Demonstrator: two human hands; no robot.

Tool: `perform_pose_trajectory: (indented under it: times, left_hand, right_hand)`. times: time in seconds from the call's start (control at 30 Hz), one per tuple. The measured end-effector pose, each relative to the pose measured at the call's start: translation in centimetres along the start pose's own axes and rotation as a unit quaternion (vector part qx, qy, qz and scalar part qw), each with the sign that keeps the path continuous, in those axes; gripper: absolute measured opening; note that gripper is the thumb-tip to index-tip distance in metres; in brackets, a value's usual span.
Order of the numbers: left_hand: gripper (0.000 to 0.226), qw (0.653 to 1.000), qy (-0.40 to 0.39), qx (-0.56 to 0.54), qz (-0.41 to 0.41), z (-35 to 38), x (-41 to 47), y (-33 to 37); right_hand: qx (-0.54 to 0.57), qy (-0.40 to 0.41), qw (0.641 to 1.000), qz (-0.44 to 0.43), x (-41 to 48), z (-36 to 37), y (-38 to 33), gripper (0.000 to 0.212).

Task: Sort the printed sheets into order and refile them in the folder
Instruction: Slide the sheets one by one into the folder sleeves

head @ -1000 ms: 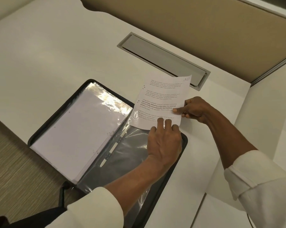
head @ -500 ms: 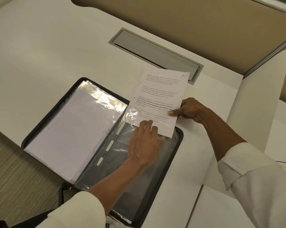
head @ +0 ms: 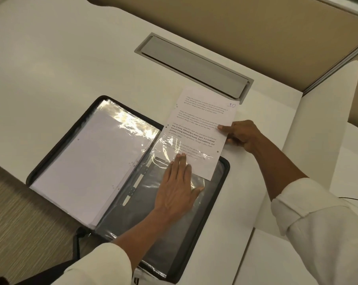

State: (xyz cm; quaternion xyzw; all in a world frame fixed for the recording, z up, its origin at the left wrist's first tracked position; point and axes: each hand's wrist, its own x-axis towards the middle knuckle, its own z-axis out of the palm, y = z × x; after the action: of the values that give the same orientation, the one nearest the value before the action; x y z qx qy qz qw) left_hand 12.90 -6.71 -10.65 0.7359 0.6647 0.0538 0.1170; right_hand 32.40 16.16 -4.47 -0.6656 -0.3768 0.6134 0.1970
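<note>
You're pinning the sleeve point(head: 149, 223) flat mid-frame, left hand point(head: 178, 190) fingers pressed together, right hand point(head: 241, 136) pinching the sheet point(head: 198, 128) edge for feeding in.

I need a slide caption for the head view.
Right hand holds sheet 10 partway in a clear sleeve of the open folder; left hand presses the sleeve flat.

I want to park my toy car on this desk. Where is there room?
The big bare patch of desk left of the grey flap and above the folder is free. So is the side desk beyond the right hand. It is crowded where the sheet, left hand and right hand meet over the folder.
</note>
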Motion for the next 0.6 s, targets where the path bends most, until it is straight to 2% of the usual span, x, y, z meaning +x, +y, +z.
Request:
perform_pose_trajectory:
  times: [0.07, 0.3, 0.43, 0.53, 0.6]
  left_hand:
    - [0.09, 1.0, -0.001, -0.007, 0.0, 0.1, -0.1, -0.1]
    - [0.09, 0.999, 0.011, -0.051, -0.013, -0.5, -0.1, -0.5]
    - [0.066, 0.992, 0.046, -0.091, -0.071, -3.3, 2.1, -2.2]
    - [0.04, 0.974, 0.123, -0.138, -0.128, -5.5, 5.4, -5.1]
    - [0.03, 0.961, 0.141, -0.163, -0.174, -6.8, 8.2, -7.2]
  right_hand:
    - [0.029, 0.027, 0.999, -0.016, 0.6, -0.1, 0.3, 0.039]
    - [-0.005, 0.024, 1.0, -0.019, 0.9, -0.3, 1.8, 0.023]
    - [-0.032, 0.012, 0.999, -0.027, 0.8, -0.3, 2.4, 0.025]
    - [-0.059, 0.005, 0.998, -0.035, 0.5, -0.2, 2.7, 0.035]
    - [-0.085, -0.004, 0.995, -0.045, -0.1, 0.0, 2.8, 0.039]
